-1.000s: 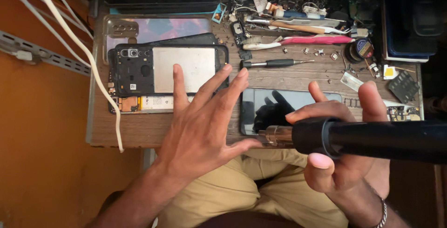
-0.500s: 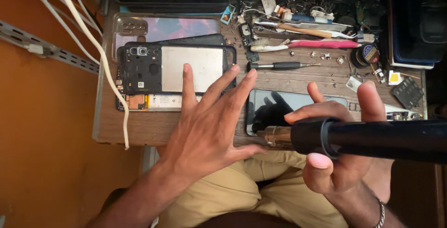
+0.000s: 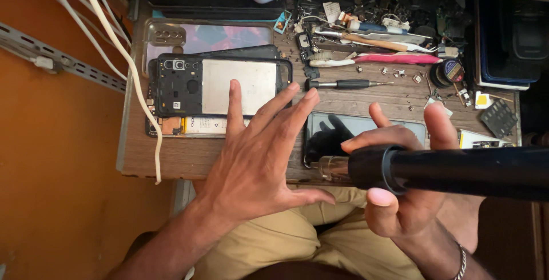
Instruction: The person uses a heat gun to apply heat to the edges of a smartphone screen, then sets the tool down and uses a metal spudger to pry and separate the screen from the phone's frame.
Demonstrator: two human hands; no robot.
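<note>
My left hand [image 3: 257, 154] is spread flat above the front edge of the wooden table [image 3: 166, 157], fingers apart, fingertips reaching the opened phone [image 3: 220, 85] with its back removed. It holds nothing. My right hand [image 3: 406, 177] grips a thick black cylindrical tool [image 3: 452, 171] that lies level across the frame, with a clear tip pointing left. Under that tool lies a dark phone screen [image 3: 354, 134] face up on the table.
A black screwdriver [image 3: 346, 84], a pink-handled tool [image 3: 389, 60], small screws and loose parts litter the far right. A clear phone case [image 3: 209, 35] lies behind the opened phone. White cables [image 3: 123, 57] hang at the left edge. A dark tray [image 3: 506, 40] stands far right.
The view has shifted slightly; my left hand has edged forward, its fingertips now on the opened phone. My right hand keeps the same hold on the black tool.
</note>
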